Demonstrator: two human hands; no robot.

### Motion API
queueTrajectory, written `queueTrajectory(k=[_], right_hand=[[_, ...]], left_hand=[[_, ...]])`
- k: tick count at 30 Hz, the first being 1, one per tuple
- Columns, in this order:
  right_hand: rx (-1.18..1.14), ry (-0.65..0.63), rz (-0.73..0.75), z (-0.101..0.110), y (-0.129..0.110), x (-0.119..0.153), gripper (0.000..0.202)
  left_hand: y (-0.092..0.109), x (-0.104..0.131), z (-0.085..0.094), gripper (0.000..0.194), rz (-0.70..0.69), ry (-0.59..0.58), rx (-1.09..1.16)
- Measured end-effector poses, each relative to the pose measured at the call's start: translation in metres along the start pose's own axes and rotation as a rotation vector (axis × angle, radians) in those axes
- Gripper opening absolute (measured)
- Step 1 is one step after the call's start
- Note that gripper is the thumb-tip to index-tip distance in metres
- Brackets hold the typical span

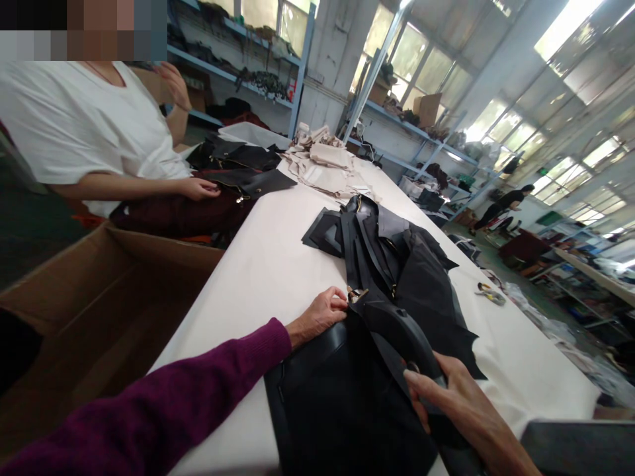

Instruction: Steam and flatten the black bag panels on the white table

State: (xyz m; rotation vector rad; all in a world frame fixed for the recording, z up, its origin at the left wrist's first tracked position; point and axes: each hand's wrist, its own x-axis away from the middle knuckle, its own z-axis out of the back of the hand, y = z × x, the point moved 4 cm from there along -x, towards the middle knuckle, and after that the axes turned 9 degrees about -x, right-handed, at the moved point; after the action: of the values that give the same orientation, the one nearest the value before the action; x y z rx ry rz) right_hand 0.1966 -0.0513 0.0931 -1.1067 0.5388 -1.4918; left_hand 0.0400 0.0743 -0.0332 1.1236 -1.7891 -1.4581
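A black leather-like panel (342,396), perhaps part of a bag, lies in front of me on the white table. At its far edge, my left hand (322,314) has its fingers pinched together on the black material. My right hand (441,387) is wrapped around a black curved handheld tool (404,330), whose exact kind I cannot make out. The tool's front end is close to my left fingertips, beside a small metal piece (356,295). Just beyond lies a heap of black bag pieces (387,251) with gold zippers.
The long white table (248,277) carries a beige stack of pieces (327,162) at its far end. Yellow-handled snips (490,293) lie near the right edge. A cardboard box (114,297) stands left. Across from it, a co-worker in white (109,132) handles dark pieces.
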Motion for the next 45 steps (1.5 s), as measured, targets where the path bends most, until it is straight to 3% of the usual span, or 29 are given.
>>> queueTrajectory(k=[7,13,18,24,29,35,45], right_hand=[[-0.021,-0.040,0.024,-0.020,-0.013,-0.014,0.023],[-0.023,-0.013,0.039,-0.023,-0.014,-0.022,0.026],[-0.016,0.050,0.037,-0.013,-0.015,-0.024,0.028],[0.007,0.138,-0.010,0.010,-0.008,-0.006,0.034],[0.013,0.069,-0.003,0.000,-0.004,0.001,0.029],[-0.056,-0.022,0.033,-0.023,-0.007,-0.015,0.023],[-0.011,0.007,0.007,-0.010,0.001,-0.009,0.026]], left_hand=[[0.005,0.001,-0.002,0.034,-0.101,-0.017,0.080],[0.007,0.003,-0.003,0.034,-0.158,-0.052,0.107],[0.006,0.002,-0.002,0.033,-0.124,-0.025,0.074],[0.006,0.001,-0.003,0.033,-0.092,-0.026,0.098],[0.011,0.003,-0.006,0.034,-0.081,-0.036,0.131],[0.009,0.004,-0.005,0.037,-0.080,-0.072,0.122],[0.010,0.001,-0.008,0.038,-0.088,-0.091,0.141]])
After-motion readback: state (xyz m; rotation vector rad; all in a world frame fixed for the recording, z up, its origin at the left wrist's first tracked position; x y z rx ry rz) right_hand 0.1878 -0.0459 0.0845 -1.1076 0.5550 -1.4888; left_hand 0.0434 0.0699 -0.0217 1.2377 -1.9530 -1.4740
